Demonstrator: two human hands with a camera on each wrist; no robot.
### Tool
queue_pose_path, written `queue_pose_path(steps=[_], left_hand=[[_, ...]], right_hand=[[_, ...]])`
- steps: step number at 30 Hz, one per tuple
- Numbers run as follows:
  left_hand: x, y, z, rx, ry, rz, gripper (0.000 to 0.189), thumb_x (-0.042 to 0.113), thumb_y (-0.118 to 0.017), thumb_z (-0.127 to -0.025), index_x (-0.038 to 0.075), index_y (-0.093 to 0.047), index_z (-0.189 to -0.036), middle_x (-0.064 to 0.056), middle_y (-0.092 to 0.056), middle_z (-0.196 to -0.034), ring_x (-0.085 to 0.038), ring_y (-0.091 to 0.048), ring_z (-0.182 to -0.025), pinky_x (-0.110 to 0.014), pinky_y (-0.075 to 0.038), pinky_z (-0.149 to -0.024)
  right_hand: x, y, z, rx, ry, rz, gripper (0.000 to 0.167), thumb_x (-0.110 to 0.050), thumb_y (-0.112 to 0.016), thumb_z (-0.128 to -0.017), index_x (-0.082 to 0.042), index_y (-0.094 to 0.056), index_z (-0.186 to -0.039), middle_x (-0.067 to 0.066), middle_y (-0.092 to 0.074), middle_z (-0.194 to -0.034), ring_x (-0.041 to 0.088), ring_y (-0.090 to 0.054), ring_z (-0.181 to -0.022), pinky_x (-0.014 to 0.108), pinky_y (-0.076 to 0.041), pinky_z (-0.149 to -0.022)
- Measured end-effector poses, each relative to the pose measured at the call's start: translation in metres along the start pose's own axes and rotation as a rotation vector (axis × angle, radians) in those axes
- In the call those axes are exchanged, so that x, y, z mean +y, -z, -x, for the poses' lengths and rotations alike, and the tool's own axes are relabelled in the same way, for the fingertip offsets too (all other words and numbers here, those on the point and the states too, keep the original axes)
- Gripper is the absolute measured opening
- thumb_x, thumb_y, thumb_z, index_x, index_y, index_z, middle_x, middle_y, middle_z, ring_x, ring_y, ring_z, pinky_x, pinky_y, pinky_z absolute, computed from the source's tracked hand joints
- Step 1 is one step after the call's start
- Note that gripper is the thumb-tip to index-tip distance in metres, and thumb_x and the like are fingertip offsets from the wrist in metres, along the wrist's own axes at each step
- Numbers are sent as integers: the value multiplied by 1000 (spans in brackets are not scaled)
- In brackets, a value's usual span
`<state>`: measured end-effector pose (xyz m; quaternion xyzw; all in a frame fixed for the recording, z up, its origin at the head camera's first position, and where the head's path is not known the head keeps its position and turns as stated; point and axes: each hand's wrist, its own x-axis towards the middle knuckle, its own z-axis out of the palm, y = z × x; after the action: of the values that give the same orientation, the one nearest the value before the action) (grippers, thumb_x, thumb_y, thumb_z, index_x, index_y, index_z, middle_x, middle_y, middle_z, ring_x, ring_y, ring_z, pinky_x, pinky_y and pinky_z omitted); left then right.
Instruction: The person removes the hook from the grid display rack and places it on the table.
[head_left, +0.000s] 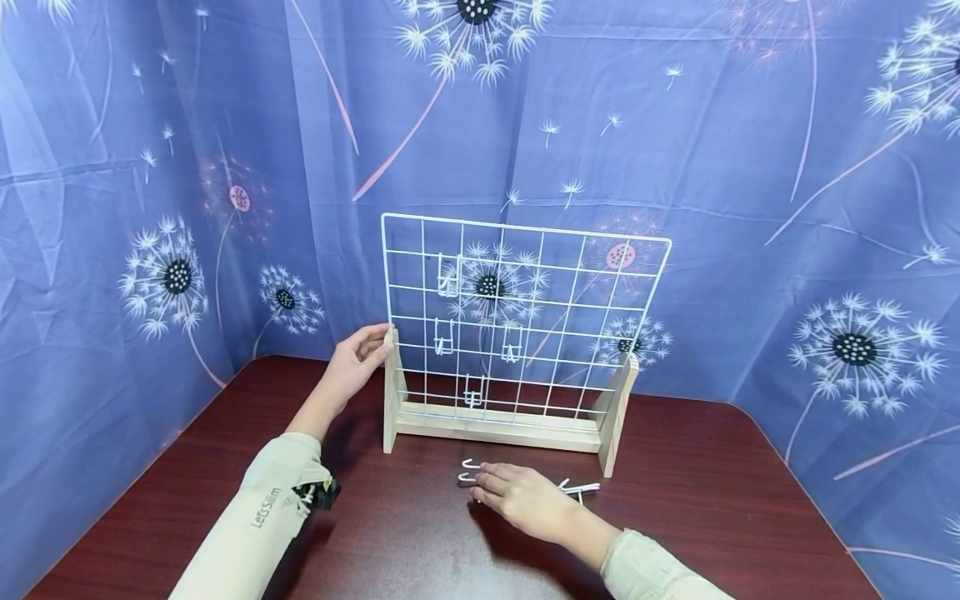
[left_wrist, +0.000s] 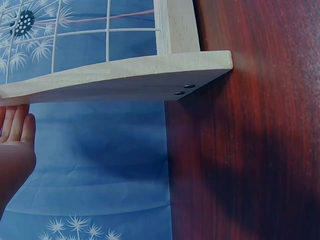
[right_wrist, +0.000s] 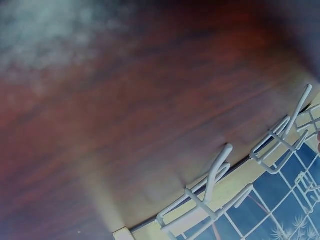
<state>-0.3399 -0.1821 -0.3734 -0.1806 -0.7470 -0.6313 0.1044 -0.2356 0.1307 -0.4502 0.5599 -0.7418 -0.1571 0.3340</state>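
We see loose white wire hooks on the bench beneath the right grip, whose fingers reach over them, though we cannot tell whether it pinches any. Ahead and leftward, the left grip pinches a wooden upright, we judge to steady the wire grid panel, where four hung hooks sit beyond the right grip. Reddish-brown wood grain spreads under both grips, with dandelion-printed blue drapery beyond them.
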Motion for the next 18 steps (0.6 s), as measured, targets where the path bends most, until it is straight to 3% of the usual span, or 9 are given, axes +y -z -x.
queue_pose_path(steps=[6,18], left_hand=[[0,0,1,-7,-7,1,43,11,-58,-97,-6,-47,-136,-28,-54,-129,0,-55,-102,-13,-46,-86],[0,0,1,-7,-13,10,43,11,-58,-97,-5,-47,-136,-28,-55,-129,1,-55,-103,-13,-46,-85]], right_hand=[[-1,-2,1,-45,14,-1,27,-20,-61,-84,-16,-73,-109,0,-68,-108,15,-63,-104,27,-48,-95],[-3,-5,0,-79,41,42,28,-22,-62,-84,-18,-73,-110,1,-68,-110,16,-62,-107,28,-47,-96]])
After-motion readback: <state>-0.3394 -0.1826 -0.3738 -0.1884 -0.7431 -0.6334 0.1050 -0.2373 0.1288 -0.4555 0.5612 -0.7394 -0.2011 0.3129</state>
